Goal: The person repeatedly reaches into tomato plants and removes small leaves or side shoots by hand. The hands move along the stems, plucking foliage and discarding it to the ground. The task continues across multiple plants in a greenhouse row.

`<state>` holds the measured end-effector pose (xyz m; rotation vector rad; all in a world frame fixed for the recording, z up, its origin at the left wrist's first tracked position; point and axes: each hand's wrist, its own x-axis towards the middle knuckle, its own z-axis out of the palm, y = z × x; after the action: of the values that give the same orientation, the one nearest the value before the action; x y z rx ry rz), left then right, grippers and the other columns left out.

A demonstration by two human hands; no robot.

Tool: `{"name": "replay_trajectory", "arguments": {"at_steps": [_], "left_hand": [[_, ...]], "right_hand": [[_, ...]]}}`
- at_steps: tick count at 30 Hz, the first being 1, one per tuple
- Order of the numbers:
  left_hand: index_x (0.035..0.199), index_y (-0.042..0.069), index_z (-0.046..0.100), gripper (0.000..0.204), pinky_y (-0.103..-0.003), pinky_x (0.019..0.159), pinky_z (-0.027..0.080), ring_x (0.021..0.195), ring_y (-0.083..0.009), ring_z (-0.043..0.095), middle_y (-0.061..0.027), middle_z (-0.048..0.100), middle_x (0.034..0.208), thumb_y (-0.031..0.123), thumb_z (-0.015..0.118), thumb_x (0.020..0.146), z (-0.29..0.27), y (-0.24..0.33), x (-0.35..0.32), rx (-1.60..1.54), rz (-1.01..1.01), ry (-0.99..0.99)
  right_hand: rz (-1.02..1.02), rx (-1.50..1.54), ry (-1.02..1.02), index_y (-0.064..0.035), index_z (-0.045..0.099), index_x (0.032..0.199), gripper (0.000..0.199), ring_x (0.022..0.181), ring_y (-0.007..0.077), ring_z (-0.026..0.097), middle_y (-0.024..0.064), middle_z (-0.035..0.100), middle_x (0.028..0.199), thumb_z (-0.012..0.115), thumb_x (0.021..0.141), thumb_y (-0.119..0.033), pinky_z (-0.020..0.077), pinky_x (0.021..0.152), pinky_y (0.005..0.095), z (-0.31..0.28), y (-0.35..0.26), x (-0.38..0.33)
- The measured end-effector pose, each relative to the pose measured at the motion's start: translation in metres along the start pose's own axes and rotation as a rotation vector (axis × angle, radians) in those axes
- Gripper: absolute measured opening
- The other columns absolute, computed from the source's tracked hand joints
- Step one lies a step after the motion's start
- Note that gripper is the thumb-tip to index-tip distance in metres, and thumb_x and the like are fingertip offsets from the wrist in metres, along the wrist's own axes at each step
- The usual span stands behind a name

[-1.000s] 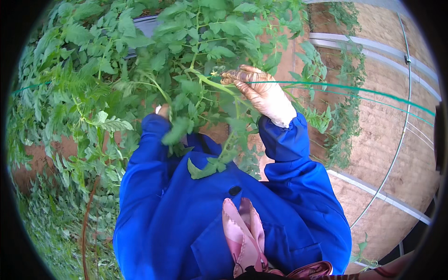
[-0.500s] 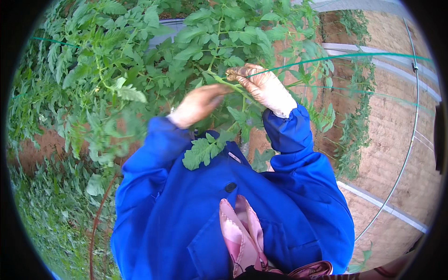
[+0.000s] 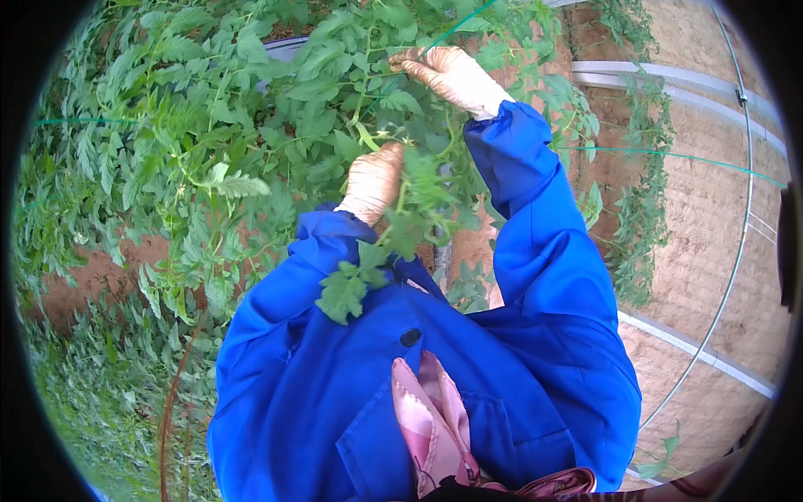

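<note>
My left hand (image 3: 374, 180) is closed around the stem of a leafy tomato plant (image 3: 428, 197), in front of my chest. A pale green piece of the stem (image 3: 365, 136) sticks out above its fingers, and leaves hang below on the right. Higher and further right, my right hand (image 3: 452, 79) pinches a green string (image 3: 456, 29) between thumb and fingers. The string slants from the top edge through that hand down toward the stem. Both hands look pale, with brown-stained fingers. Leaves touch the front of my blue jacket (image 3: 343, 368).
Dense tomato foliage (image 3: 167, 109) fills the left and far side. Another green string (image 3: 677, 154) runs across the right. Beyond it are a thin bent pipe (image 3: 741, 226), white rails (image 3: 698, 351) and an earthen wall (image 3: 694, 259). A grey post (image 3: 442, 243) stands below the leaves.
My right hand has moved up and slightly left, and its string now slants steeply. My left hand has shifted right and closed on the stem, which has swung down toward me.
</note>
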<state>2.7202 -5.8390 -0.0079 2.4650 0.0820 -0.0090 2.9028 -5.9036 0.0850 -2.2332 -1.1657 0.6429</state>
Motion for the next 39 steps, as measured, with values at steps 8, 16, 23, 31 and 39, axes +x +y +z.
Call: {"name": "replay_trajectory", "arguments": {"at_steps": [8, 16, 23, 31, 39], "left_hand": [[0.104, 0.0, 0.055, 0.027, -0.028, 0.082, 0.046, 0.089, -0.0178, 0.058, -0.011, 0.061, 0.101, 0.02, 0.046, 0.088, -0.01, -0.099, 0.012, -1.697, -0.136, 0.06], [0.106, 0.0, 0.054, 0.025, -0.026, 0.066, 0.047, 0.086, -0.0159, 0.059, -0.0103, 0.06, 0.1, 0.01, 0.056, 0.083, -0.039, -0.099, 0.092, -1.473, -0.384, 0.325], [0.12, 0.001, 0.045, 0.043, -0.03, 0.078, 0.046, 0.09, -0.0234, 0.057, -0.0133, 0.058, 0.106, 0.024, 0.052, 0.085, 0.038, -0.085, 0.109, -2.05, -0.355, -0.198], [0.113, -0.005, 0.051, 0.038, -0.029, 0.073, 0.047, 0.087, -0.0203, 0.058, -0.0158, 0.061, 0.099, 0.023, 0.05, 0.087, -0.033, -0.046, 0.079, -1.475, 0.047, 0.009], [0.117, 0.003, 0.049, 0.033, -0.035, 0.088, 0.045, 0.101, -0.0218, 0.054, -0.0127, 0.053, 0.115, 0.008, 0.05, 0.085, -0.1, -0.051, 0.038, -1.152, 0.012, 0.612]], "right_hand": [[0.284, 0.073, 0.228, -0.0068, 0.059, 0.105, 0.031, 0.098, 0.0279, 0.057, 0.0134, 0.062, 0.098, 0.043, 0.083, -0.022, 0.0438, 0.084, 0.0334, 0.017, 0.081, -0.02], [-0.234, 0.157, -0.091, -0.007, 0.048, 0.119, 0.037, 0.098, 0.0208, 0.055, 0.0092, 0.059, 0.108, 0.05, 0.084, -0.019, 0.0401, 0.09, 0.0331, 0.061, 0.027, -0.057], [0.528, 0.302, -0.169, -0.0014, 0.053, 0.106, 0.032, 0.096, 0.0317, 0.053, 0.0162, 0.058, 0.096, 0.053, 0.083, -0.023, 0.0406, 0.082, 0.038, 0.018, -0.089, -0.059], [0.044, 0.731, 1.123, -0.0015, 0.034, 0.131, 0.054, 0.123, 0.0295, 0.035, 0.018, 0.037, 0.133, 0.05, 0.079, -0.007, 0.0228, 0.104, 0.0376, 0.12, -0.088, -0.148], [0.337, 0.355, 0.227, -0.0054, 0.055, 0.112, 0.032, 0.107, 0.0263, 0.051, 0.0124, 0.055, 0.114, 0.049, 0.086, -0.023, 0.0376, 0.093, 0.0342, 0.061, -0.095, -0.278]]}}
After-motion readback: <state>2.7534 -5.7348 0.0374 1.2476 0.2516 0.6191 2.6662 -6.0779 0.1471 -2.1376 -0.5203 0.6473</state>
